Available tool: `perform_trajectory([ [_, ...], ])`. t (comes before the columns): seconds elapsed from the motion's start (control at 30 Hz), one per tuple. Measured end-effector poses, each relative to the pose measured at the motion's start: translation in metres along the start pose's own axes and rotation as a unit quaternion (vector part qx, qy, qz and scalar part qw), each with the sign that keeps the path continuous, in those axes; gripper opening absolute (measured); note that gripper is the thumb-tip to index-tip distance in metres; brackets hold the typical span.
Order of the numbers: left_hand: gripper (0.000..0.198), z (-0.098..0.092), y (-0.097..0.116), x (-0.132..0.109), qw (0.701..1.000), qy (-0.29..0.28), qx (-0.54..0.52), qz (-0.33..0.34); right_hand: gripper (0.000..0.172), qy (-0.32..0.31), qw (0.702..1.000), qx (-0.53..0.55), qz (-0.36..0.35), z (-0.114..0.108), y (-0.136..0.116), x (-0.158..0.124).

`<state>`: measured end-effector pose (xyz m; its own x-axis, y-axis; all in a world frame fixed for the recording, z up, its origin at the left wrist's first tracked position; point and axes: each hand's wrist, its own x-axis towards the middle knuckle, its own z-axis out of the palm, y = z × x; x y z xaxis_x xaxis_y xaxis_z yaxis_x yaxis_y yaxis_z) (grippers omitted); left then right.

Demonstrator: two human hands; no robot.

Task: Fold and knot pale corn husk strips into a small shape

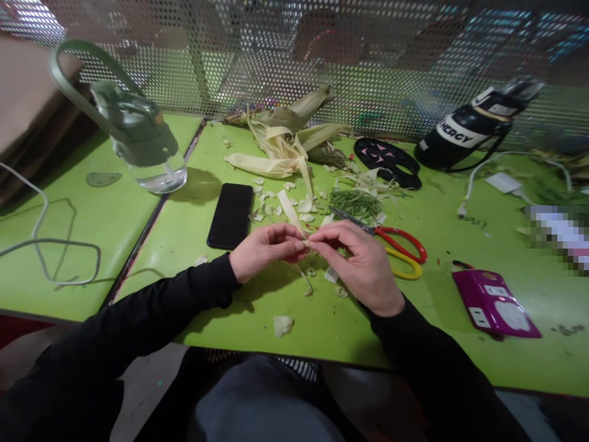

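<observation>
My left hand point(275, 247) and my right hand point(356, 255) meet fingertip to fingertip over the green table. Both are closed in a pinch on a pale strip of corn husk point(291, 210), whose long end points away from me. The bit between the fingertips is mostly covered. Just beyond my right hand lie scissors point(405, 247) with one red and one yellow handle, their blades partly behind my fingers. Cut husk scraps point(306, 205) are scattered around both hands. Farther back sits a heap of dried corn husks point(280, 147), beside a pile of thin green strips point(356, 205).
A black phone point(230, 215) lies left of my hands. Behind it stands a clear bottle with a green lid point(150, 144). To the right are a black palette-shaped tray point(386, 161), a black bottle point(455, 138), white cables point(473, 178) and a purple case point(496, 304). Perforated metal point(207, 61) borders the back.
</observation>
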<state>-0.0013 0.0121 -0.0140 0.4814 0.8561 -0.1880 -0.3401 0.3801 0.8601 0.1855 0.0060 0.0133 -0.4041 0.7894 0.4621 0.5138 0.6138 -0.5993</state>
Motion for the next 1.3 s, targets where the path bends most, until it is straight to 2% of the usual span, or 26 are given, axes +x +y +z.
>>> perform_trajectory([
  [0.23,0.022,-0.001,-0.002,-0.001,1.000,-0.004,-0.018,-0.004,0.006,-0.027,0.999,0.011,-0.016,-0.003,-0.002,0.000],
  [0.4,0.023,0.001,0.001,-0.001,0.999,-0.004,-0.051,0.000,0.006,0.083,0.994,0.013,0.067,-0.005,0.001,0.000],
  [0.57,0.021,0.003,0.003,-0.002,0.998,-0.014,-0.046,0.027,0.012,0.043,0.994,-0.004,0.097,-0.004,0.002,0.001],
  [0.97,0.024,0.001,0.001,-0.002,0.998,-0.026,0.004,0.066,0.008,0.047,0.996,0.020,0.075,-0.003,0.000,-0.002],
  [1.07,0.024,0.001,-0.001,-0.001,0.995,-0.029,0.017,0.095,0.008,0.033,0.992,0.080,0.093,-0.003,0.000,-0.004],
  [1.17,0.019,0.002,-0.004,-0.001,0.989,-0.035,0.030,0.140,0.015,0.022,0.986,0.135,0.089,-0.003,0.000,-0.007],
  [1.3,0.018,0.002,-0.007,-0.003,0.982,-0.036,0.063,0.173,0.022,0.046,0.989,0.118,0.070,-0.002,-0.002,-0.011],
])
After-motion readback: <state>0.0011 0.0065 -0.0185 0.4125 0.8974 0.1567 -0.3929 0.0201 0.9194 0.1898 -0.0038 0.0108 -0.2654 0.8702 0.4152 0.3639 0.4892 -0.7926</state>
